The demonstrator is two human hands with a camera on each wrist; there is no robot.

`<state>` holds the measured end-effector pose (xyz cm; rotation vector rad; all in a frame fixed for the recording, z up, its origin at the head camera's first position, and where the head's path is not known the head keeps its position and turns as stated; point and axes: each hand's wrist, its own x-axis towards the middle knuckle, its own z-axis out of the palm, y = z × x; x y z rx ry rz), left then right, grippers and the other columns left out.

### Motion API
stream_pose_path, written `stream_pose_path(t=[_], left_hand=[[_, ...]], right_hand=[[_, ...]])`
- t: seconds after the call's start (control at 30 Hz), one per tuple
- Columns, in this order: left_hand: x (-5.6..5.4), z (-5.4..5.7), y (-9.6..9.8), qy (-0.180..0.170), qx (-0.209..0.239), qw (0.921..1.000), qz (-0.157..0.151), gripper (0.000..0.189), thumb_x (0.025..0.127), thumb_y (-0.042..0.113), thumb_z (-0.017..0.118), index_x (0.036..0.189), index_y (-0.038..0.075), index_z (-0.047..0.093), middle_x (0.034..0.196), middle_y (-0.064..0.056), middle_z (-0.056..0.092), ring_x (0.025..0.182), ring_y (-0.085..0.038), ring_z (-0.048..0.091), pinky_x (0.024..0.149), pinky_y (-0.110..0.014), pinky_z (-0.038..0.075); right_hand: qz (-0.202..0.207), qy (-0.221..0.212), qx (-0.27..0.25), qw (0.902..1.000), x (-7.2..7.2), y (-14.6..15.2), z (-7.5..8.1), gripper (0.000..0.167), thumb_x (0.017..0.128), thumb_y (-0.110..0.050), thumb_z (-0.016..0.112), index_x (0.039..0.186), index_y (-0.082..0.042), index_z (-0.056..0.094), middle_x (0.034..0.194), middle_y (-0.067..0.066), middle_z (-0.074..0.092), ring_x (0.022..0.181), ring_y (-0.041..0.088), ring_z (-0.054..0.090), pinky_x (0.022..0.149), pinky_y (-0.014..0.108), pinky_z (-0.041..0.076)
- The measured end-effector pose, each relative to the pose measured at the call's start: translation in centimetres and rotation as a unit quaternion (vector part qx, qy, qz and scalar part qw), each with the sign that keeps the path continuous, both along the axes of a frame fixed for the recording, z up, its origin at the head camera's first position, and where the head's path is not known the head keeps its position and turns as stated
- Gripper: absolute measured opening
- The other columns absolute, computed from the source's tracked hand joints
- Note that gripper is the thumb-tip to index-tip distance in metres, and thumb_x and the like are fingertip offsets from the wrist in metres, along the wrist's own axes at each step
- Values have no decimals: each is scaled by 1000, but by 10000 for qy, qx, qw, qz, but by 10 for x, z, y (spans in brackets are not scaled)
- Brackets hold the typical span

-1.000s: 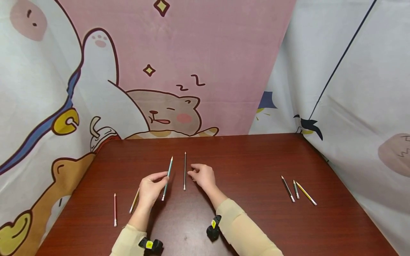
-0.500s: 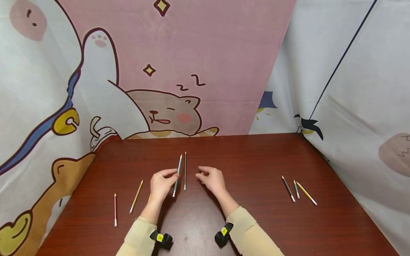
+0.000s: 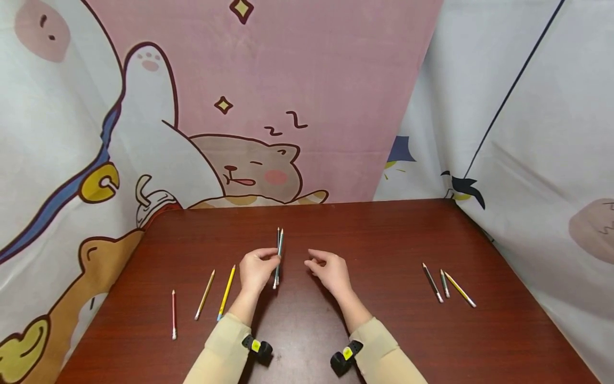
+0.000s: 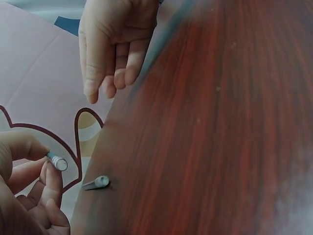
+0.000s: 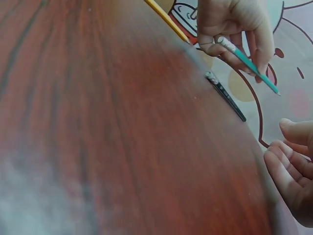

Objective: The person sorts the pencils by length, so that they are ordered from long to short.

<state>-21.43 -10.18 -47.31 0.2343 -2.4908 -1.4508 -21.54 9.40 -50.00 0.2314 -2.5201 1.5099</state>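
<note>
From the head, the left hand [image 3: 259, 272] has its grip pinched on a teal pencil [image 3: 281, 242], with the tip toward the counter's far edge. Just beside it is a black pencil [image 3: 278, 235] on the brown counter [image 3: 384, 240]. The right hand [image 3: 330, 272] is near, its grip apart and its fingers a little bent. Toward the left edge lie a yellow pencil [image 3: 227, 292], a gold pencil [image 3: 205, 294] and a red pencil [image 3: 174, 314]. Near the right edge lie a dark pencil [image 3: 433, 282], a short green pencil [image 3: 444, 283] and a yellow-and-white pencil [image 3: 460, 289].

From the left wrist, the white eraser [image 4: 60, 164] pokes out of the left grip, close to the black pencil's end.

From the right wrist, the teal pencil is up off the counter and the black pencil lies flat. The right thumb is away from the fingers.
</note>
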Motion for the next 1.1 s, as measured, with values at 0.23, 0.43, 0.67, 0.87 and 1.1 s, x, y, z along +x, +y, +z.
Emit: stream_pose_path(t=[0.23, 0.43, 0.67, 0.87, 1.1], left_hand=[[-9, 0, 9, -224, -254, 9994, -4, 21, 74, 17, 74, 93, 14, 82, 83, 0, 74, 82, -25, 67, 69, -37, 50], [-15, 3, 11, -435, -376, 9983, -68, 23, 73, 19, 73, 94, 16, 82, 86, 1, 75, 88, -27, 68, 73, -39, 51], [-19, 1, 14, -521, -524, 9973, 17, 24, 72, 21, 73, 94, 19, 82, 88, 1, 75, 87, -27, 68, 71, -40, 51], [-22, -2, 16, -530, -559, 9970, 43, 25, 71, 20, 71, 94, 19, 82, 86, 3, 75, 85, -25, 69, 70, -40, 51], [-23, -4, 17, -499, -784, 9956, 85, 26, 70, 18, 70, 93, 19, 82, 82, 4, 75, 83, -26, 69, 66, -40, 50]], right_hand=[[-115, -43, -87, 9999, 3, 14, 5, 35, 87, -12, 77, 119, -1, 71, 83, 3, 71, 67, 14, 70, 61, 24, 56], [-287, -108, -63, 9995, 4, 30, 9, 36, 87, -13, 77, 121, -3, 71, 83, 2, 70, 66, 14, 70, 61, 24, 56], [-396, -127, -5, 9991, 6, 48, 14, 37, 88, -15, 76, 123, -3, 70, 87, 5, 72, 67, 15, 71, 63, 27, 56], [-482, -153, 155, 9986, 6, 65, 15, 39, 90, -18, 75, 126, -5, 68, 91, 6, 73, 67, 14, 71, 63, 27, 55], [-489, -83, 406, 9979, 8, 79, 12, 40, 89, -18, 75, 126, -5, 68, 86, 3, 72, 67, 15, 69, 67, 28, 53]])
